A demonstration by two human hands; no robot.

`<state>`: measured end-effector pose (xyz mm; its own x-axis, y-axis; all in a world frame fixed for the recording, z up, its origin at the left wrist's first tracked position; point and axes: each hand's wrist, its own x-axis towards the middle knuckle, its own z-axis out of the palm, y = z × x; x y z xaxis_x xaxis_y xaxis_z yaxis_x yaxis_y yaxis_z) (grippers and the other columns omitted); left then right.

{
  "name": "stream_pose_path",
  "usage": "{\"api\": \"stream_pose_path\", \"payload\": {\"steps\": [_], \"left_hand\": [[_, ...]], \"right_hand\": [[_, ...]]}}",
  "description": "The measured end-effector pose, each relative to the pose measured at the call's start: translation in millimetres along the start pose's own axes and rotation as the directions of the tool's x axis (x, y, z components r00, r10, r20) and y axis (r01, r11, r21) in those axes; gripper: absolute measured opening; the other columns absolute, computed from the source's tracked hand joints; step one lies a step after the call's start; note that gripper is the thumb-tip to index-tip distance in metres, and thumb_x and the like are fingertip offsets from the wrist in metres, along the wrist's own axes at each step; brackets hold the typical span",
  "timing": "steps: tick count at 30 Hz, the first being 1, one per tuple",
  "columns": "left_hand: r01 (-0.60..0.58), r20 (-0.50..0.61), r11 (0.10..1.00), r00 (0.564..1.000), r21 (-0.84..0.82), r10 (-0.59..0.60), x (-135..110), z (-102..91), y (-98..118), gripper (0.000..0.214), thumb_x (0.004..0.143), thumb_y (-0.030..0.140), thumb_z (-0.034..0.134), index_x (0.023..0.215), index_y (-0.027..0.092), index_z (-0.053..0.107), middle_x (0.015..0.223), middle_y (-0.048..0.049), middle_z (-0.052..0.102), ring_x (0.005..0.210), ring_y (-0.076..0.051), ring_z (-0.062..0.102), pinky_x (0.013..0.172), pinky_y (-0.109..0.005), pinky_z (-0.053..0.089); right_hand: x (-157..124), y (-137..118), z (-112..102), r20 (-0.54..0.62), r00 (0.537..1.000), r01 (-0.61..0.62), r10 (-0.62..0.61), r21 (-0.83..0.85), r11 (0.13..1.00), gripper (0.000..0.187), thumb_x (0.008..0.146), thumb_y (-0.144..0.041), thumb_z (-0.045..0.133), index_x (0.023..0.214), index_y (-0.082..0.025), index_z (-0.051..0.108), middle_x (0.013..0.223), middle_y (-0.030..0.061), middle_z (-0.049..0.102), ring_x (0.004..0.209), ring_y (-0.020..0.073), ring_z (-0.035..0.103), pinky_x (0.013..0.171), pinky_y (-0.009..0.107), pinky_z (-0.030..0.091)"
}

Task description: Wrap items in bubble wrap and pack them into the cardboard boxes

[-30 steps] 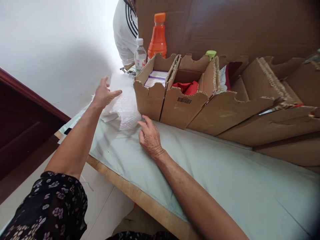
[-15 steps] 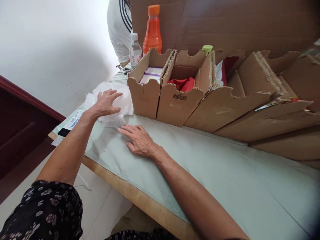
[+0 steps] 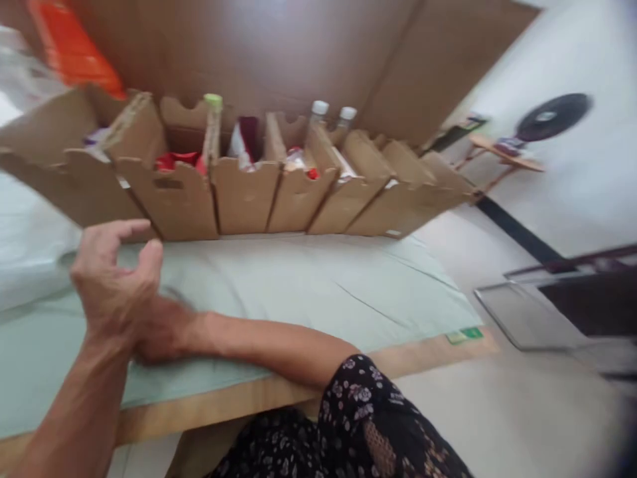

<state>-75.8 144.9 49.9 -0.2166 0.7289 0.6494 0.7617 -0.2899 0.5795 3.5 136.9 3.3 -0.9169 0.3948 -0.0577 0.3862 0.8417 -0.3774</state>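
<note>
Pale green cloth [image 3: 318, 292] covers a wooden table [image 3: 423, 352], with light floor [image 3: 522, 411] to the right. The whole view is smeared by motion.

On the left hand [image 3: 112, 285] the fingers [image 3: 149, 255] are loosely curled, and the thumb stands apart from them. They close on nothing. The hand hangs just above the cloth, near the front of the closest cardboard box [image 3: 172, 199] but apart from it. The right hand [image 3: 159, 332] lies low on the cloth directly behind the left wrist. It is mostly hidden, so the set of its fingers cannot be told. Its forearm runs flat along the table's near edge to a dark floral sleeve [image 3: 378, 418], as if resting its weight there.

That closest box holds something red [image 3: 174, 160]. It is one of a row of boxes [image 3: 279, 192] standing wall to wall at the back of the cloth. Their fronts are cut low, probably so the contents show and a hand can reach in from the front. The bare cloth before them seems left as working room.

A green cap [image 3: 213, 100] and two white-capped bottles [image 3: 319, 109] rise behind the row. A tall cardboard sheet [image 3: 279, 53] stands behind them, likely as a backstop. An orange bottle [image 3: 74, 50] blurs at the upper left. Well to the right are a small wooden stand [image 3: 502, 151] and a dark round thing [image 3: 552, 116], too blurred to name.
</note>
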Motion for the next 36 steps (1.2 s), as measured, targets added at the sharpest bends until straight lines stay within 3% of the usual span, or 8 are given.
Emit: {"api": "stream_pose_path", "payload": {"steps": [6, 11, 14, 17, 22, 26, 29, 36], "left_hand": [[-0.326, 0.527, 0.945, 0.797, -0.036, 0.295, -60, 33.1, -10, 0.055, 0.096, 0.057, 0.048, 0.125, 0.015, 0.069, 0.145, -0.0244, 0.06, 0.138, -0.046, 0.055, 0.11, -0.065, 0.048], [-0.46, 0.651, 0.884, 0.696, 0.081, 0.302, -91, 40.9, -20, 0.064, 0.099, 0.057, 0.039, 0.135, 0.01, 0.064, 0.149, -0.0283, 0.057, 0.142, -0.047, 0.052, 0.117, -0.067, 0.037], [-0.478, 0.666, 0.872, 0.686, 0.107, 0.294, -91, 39.8, -17, 0.066, 0.099, 0.058, 0.037, 0.134, 0.008, 0.064, 0.149, -0.0294, 0.056, 0.142, -0.046, 0.052, 0.117, -0.065, 0.037], [-0.462, 0.673, 0.879, 0.687, 0.114, 0.274, -88, 38.4, -15, 0.065, 0.098, 0.058, 0.038, 0.136, 0.011, 0.062, 0.151, -0.0276, 0.055, 0.143, -0.045, 0.051, 0.118, -0.065, 0.037], [-0.432, 0.676, 0.895, 0.693, 0.111, 0.25, -88, 36.7, -14, 0.057, 0.098, 0.056, 0.042, 0.137, 0.018, 0.06, 0.154, -0.024, 0.054, 0.144, -0.044, 0.051, 0.119, -0.065, 0.037], [-0.404, 0.659, 0.91, 0.71, 0.094, 0.247, -88, 36.0, -13, 0.053, 0.099, 0.056, 0.043, 0.136, 0.022, 0.06, 0.152, -0.0223, 0.056, 0.144, -0.043, 0.052, 0.119, -0.064, 0.038], [-0.387, 0.651, 0.917, 0.72, 0.091, 0.24, -88, 36.0, -12, 0.052, 0.098, 0.056, 0.045, 0.134, 0.023, 0.061, 0.15, -0.0213, 0.058, 0.143, -0.044, 0.052, 0.118, -0.064, 0.039], [-0.404, 0.638, 0.911, 0.724, 0.085, 0.262, -88, 38.1, -13, 0.057, 0.097, 0.058, 0.043, 0.131, 0.018, 0.065, 0.148, -0.0231, 0.06, 0.142, -0.043, 0.054, 0.118, -0.063, 0.039]], "right_hand": [[-236, 7, -15, -0.283, 0.951, 0.065, -0.127, -0.222, 0.973, 0.024, 0.104, -0.029, 0.05, 0.098, -0.022, 0.073, 0.113, 0.0034, 0.079, 0.111, 0.0165, 0.07, 0.097, 0.03, 0.053], [-420, 106, -115, -0.847, 0.294, -0.844, 0.443, -0.012, 0.537, 0.034, 0.092, -0.022, 0.057, 0.123, -0.017, 0.07, 0.128, 0.0153, 0.074, 0.123, 0.03, 0.065, 0.107, 0.05, 0.048], [-474, 163, -168, -0.844, 0.114, -0.968, 0.524, 0.024, 0.25, 0.052, 0.082, -0.025, 0.069, 0.134, -0.017, 0.067, 0.147, 0.019, 0.063, 0.135, 0.0377, 0.055, 0.108, 0.056, 0.041], [-501, 200, -193, -0.763, 0.107, -0.977, 0.638, 0.037, 0.208, 0.017, 0.083, -0.029, 0.072, 0.093, -0.016, 0.078, 0.108, 0.0162, 0.078, 0.11, 0.0304, 0.066, 0.099, 0.049, 0.042], [-540, 196, -196, -0.712, 0.116, -0.968, 0.693, 0.077, 0.24, 0.048, 0.088, -0.043, 0.07, 0.048, -0.019, 0.061, 0.046, -0.0054, 0.05, 0.056, 0.0082, 0.048, 0.075, 0.035, 0.037], [-549, 148, -183, -0.627, 0.361, -0.902, 0.69, -0.048, 0.428, 0.042, 0.084, -0.041, 0.077, 0.049, -0.023, 0.06, 0.04, -0.0106, 0.04, 0.042, 0.0069, 0.028, 0.056, 0.028, 0.025], [-517, 109, -178, -0.492, 0.464, -0.877, 0.736, -0.143, 0.458, 0.04, 0.078, -0.037, 0.08, 0.05, -0.024, 0.056, 0.044, -0.0076, 0.046, 0.044, 0.0097, 0.031, 0.053, 0.029, 0.022], [-371, 73, -200, -0.563, 0.366, -0.917, 0.741, -0.084, 0.389, 0.034, 0.079, -0.025, 0.068, 0.051, -0.022, 0.05, 0.052, -0.0009, 0.047, 0.062, 0.0171, 0.054, 0.066, 0.031, 0.036]]}}
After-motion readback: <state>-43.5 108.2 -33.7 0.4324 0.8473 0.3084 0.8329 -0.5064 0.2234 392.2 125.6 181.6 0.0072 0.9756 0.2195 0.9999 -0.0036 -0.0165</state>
